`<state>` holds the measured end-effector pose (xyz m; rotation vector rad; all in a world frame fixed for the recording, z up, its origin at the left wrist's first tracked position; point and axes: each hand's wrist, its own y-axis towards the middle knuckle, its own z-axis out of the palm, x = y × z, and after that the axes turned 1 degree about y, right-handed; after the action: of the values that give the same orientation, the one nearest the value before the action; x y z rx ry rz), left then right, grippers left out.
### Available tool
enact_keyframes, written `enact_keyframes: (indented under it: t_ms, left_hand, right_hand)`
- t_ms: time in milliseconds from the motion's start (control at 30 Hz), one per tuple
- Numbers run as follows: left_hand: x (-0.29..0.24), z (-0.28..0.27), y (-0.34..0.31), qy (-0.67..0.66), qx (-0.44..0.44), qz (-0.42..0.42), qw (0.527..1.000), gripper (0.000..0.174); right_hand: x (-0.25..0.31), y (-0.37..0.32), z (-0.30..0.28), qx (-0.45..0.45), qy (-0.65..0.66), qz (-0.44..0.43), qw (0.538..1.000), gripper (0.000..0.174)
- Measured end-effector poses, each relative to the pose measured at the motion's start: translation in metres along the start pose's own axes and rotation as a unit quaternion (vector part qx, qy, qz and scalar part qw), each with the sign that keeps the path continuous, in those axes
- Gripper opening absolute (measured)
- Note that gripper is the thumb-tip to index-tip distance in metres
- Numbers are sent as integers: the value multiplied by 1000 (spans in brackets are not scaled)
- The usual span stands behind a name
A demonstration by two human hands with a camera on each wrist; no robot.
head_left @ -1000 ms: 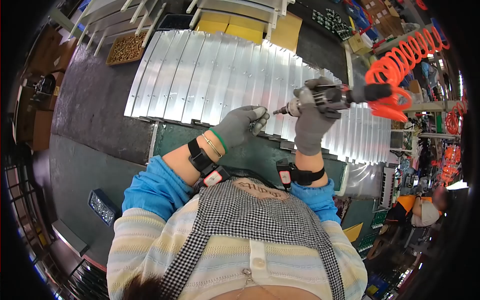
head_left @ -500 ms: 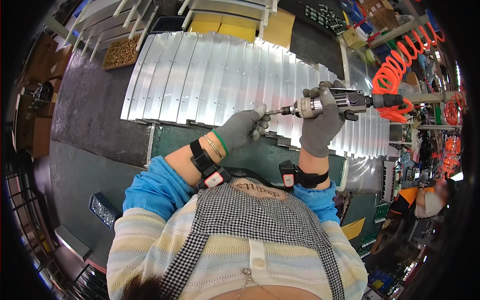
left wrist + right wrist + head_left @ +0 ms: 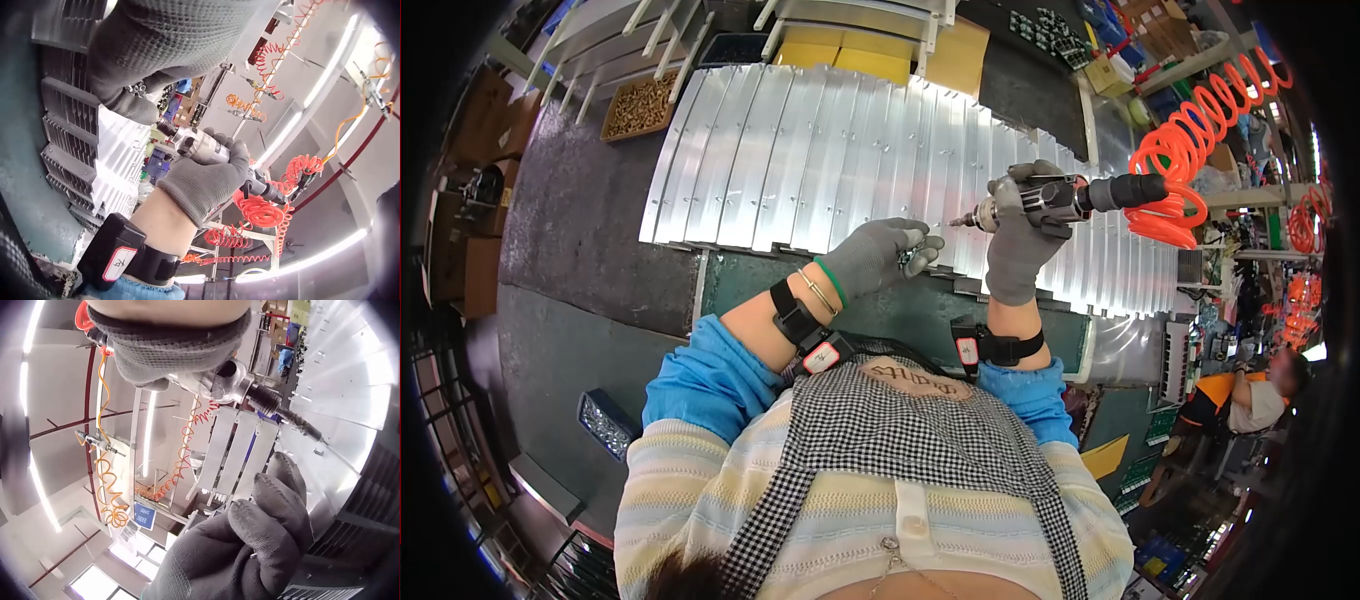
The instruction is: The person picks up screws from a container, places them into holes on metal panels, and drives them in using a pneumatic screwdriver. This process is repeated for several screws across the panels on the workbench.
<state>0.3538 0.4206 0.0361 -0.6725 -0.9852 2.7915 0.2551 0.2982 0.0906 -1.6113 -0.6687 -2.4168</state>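
Observation:
My gloved left hand point(image 3: 878, 262) holds several small screws point(image 3: 136, 89) in its curled fingers, low over the front edge of a row of finned aluminium profiles point(image 3: 800, 150). In the right wrist view the left fingers point(image 3: 275, 531) curl inward, the thumb near them. My gloved right hand point(image 3: 1022, 258) grips a pneumatic screwdriver point(image 3: 1055, 200) around its body. Its bit point(image 3: 306, 428) points toward the profiles, a short way from the left fingertips. Small screws point(image 3: 765, 200) stand in many of the profiles' flat faces.
A red coiled air hose point(image 3: 1165, 150) runs from the screwdriver's rear to the upper right. A tray of brass-coloured parts point(image 3: 638, 106) sits behind left. A small bin of screws point(image 3: 607, 425) is at my left. Racks point(image 3: 860, 25) stand behind the profiles; another person point(image 3: 1250, 395) sits far right.
Half a second ago the bit met the left fingertips with the screwdriver nearly level. Now it has come away, its tip angled toward the profiles, and the left hand has drawn slightly back.

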Motion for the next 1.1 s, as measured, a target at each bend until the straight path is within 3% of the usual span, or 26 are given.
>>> enact_keyframes:
  t_ms: [400,500,700,900,1100]
  left_hand:
    - [0,-12,11,37,14,12,999,16]
    - [2,-13,16,30,34,20,999,14]
    - [3,-11,16,0,29,28,999,15]
    - [2,-12,18,7,47,6,999,18]
    - [5,2,16,41,35,-22,998,25]
  right_hand:
    - [0,-2,8,10,-25,11,1000,37]
    - [-5,1,1,60,-44,19,997,33]
    - [-6,1,7,40,-61,24,997,29]
    - [33,4,13,1,76,-4,997,36]
    - [41,4,8,-50,105,9,993,40]
